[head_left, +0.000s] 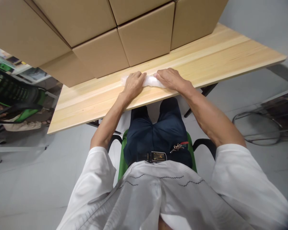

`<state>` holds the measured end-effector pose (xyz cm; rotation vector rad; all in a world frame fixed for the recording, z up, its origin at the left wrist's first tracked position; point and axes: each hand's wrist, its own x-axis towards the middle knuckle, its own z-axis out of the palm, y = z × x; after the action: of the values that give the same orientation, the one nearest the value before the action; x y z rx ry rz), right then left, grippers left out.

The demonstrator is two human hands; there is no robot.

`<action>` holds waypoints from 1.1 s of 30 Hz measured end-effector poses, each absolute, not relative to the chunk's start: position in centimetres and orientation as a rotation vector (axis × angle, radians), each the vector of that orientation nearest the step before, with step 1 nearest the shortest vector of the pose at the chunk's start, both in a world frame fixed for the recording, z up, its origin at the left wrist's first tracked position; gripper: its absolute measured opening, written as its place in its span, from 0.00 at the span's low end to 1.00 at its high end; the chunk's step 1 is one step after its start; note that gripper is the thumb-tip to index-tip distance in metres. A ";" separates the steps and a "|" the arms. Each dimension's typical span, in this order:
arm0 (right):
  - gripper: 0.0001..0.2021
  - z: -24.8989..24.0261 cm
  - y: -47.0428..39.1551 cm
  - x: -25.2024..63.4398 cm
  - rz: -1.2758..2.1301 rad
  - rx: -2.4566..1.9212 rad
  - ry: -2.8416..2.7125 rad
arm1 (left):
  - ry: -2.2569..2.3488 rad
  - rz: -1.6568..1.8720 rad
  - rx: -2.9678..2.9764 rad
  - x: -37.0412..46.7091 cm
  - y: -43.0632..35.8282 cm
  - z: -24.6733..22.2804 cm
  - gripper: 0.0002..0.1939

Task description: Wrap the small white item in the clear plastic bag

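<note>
A roll of whitish, translucent wrap (151, 81), perhaps bubble wrap, lies along the wooden tabletop (206, 64). Over its left part my left hand (135, 83) is closed, fingers curled round the far side. My right hand (171, 79) grips the right part in the same way, thumb pointing inward. Between the two hands a short stretch of the wrap shows, and a thin end sticks out past the left hand. Whatever may be inside the roll is hidden.
Large cardboard boxes (146, 35) are stacked on the table just beyond my hands. At the left stands a black and green office chair (16, 89). A round metal frame (256, 127) is on the floor at the right. I sit on a green chair (122, 156) with black armrests.
</note>
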<state>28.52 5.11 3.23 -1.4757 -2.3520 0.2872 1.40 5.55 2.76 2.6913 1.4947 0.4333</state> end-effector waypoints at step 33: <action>0.23 0.7 4.1 25.1 0.790 -1.192 -1.762 | 1.260 1.008 2.033 0.6 8.6 -1.7 0.39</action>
<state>25.12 4.11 0.71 -1.1915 -1.7616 0.7901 0.61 8.56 -1.67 2.0326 1.2602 1.0079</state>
